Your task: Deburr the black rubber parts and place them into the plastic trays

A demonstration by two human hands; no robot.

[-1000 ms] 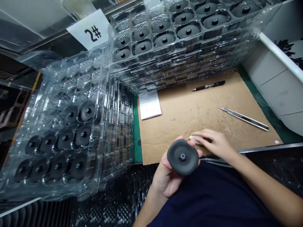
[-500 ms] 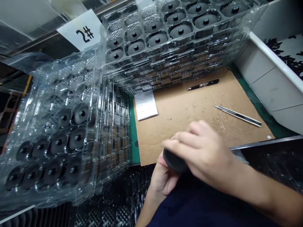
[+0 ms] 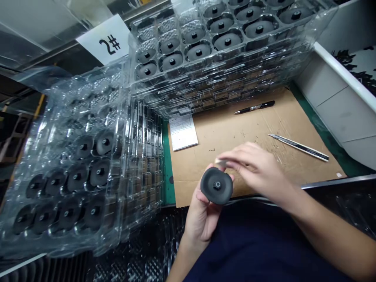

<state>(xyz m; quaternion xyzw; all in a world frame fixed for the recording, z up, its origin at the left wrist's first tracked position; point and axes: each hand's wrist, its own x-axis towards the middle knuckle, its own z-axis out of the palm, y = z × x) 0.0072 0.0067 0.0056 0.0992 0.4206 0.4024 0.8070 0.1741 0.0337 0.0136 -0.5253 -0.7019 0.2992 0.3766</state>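
Along the far and left edges of the green-topped desk [image 3: 168, 168], I see two tall stacks of clear blister trays [image 3: 217, 51] [image 3: 73, 156], their pockets seating rows of black round parts. A white card [image 3: 107, 41] propped behind them reads "2#"; I can make out no brand. On the desk lies a sheet of scored brown cardboard [image 3: 258, 133], and on it, from the far side inward, a black pen [image 3: 255, 107], a snap-off utility knife [image 3: 299, 147] with its blade bare, and a printed paper slip [image 3: 182, 132] whose small text I cannot read from here.

Near the desk's front edge, above a dark blue garment, my view centres on the two hands. The left hand [image 3: 202, 219] is cupped palm-up, fingers curled behind a matte black disc [image 3: 209, 192], holding it face-up over the cardboard's front edge. The right hand [image 3: 255, 168] is held narrow just beside the disc, a small pale piece [image 3: 220, 161], blurred, pinched at its fingertips.

I judge the disc stiff and rubber-coated, with fair grip and some weight for its size; I would take it by the rim, leaving the face clear. At its centre sits a small metal hex stud [image 3: 217, 185].
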